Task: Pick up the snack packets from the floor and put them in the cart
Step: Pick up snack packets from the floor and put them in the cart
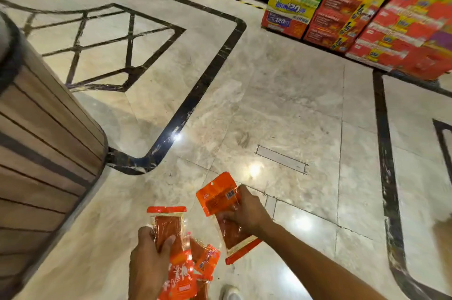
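Note:
My left hand [149, 260] grips a bunch of orange-red snack packets [176, 246] at the bottom centre, fanned out above the floor. One packet of the bunch stands upright above my fingers, and others hang below. To the right, my right hand [244, 211] holds a single orange snack packet [220, 199] by its middle, tilted, with its barcode side up. No cart is in view. No packets lie on the visible floor.
A rounded wooden-slat counter [44, 153] fills the left side. Stacks of red and yellow product boxes [367, 13] stand at the back right. The glossy marble floor [281, 109] with black inlay lines spreads ahead. A white shoe [231, 292] shows at the bottom.

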